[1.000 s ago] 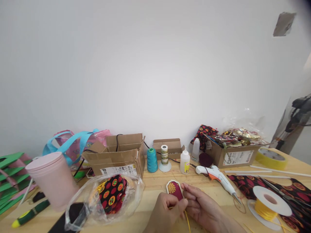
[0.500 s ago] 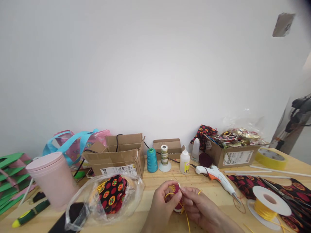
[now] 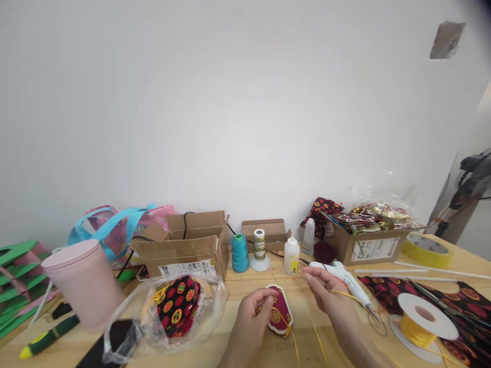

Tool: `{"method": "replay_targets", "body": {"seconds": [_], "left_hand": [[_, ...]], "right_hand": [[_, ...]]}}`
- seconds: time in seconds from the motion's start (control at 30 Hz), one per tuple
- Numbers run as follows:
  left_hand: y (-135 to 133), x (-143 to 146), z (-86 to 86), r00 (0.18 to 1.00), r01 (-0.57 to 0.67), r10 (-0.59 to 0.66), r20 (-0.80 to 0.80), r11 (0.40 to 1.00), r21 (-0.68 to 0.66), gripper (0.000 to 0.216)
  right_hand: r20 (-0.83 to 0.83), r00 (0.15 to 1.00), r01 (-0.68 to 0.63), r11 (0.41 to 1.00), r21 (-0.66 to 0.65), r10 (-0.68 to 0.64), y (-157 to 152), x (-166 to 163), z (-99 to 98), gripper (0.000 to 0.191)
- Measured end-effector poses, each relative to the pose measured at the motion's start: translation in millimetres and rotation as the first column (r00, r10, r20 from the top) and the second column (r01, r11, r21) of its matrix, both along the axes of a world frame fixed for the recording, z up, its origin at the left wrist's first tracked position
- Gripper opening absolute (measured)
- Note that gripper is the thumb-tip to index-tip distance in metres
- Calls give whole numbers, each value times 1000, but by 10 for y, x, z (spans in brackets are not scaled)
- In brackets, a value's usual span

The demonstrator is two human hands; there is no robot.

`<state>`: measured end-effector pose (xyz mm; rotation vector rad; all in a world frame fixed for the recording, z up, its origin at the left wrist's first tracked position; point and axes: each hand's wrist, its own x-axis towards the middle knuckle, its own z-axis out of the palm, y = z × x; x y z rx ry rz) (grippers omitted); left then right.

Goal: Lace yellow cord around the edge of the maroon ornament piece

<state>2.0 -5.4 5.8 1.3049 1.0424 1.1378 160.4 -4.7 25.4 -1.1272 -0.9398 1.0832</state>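
Patch of maroon fabric (image 3: 284, 305) with a pale scalloped border and gold embroidery sits low in my head view, right of centre, above the pale wooden surface (image 3: 243, 287), whose near edge is out of my sight. I have the left hand (image 3: 252, 318) gripping its left side between thumb and bent forefinger. Yellow cord (image 3: 294, 343) crosses the patch by those fingers, and a strand hangs from its lower end.

I see the right hand (image 3: 329, 294) raised just to the right of the patch, apart from it, fingers curled and fingertips drawn close. Another yellow strand passes by this hand, one stretch showing on either side; I cannot tell whether the fingers pinch it.

Just beyond the right hand, and partly hidden by it, lies a white glue gun (image 3: 356, 288). Toward the right edge of the surface I find a white spool (image 3: 438, 322) wound with yellow cord, and near it scissors (image 3: 432, 297) on dark patterned fabric (image 3: 378, 291). Past the patch, toward the back edge, stand a squeeze bottle (image 3: 291, 255), a teal thread cone (image 3: 240, 255) and a narrow spool (image 3: 260, 246). Left of the hands, a clear plastic bag (image 3: 210, 324) holds patterned cloth (image 3: 177, 309).
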Motion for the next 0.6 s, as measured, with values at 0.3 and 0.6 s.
{"method": "replay_targets", "body": {"seconds": [0.3,0.6], "left_hand": [[-74,-132,162,826,63,108,-553,957,282,22],[-150,-70,276,715,285,32,-698,899,334,29]], "right_hand": [[717,568,-34,859,510,-403,-67,123,139,10],[959,262,-446,894,25,104,-120,-68,-103,7]]}}
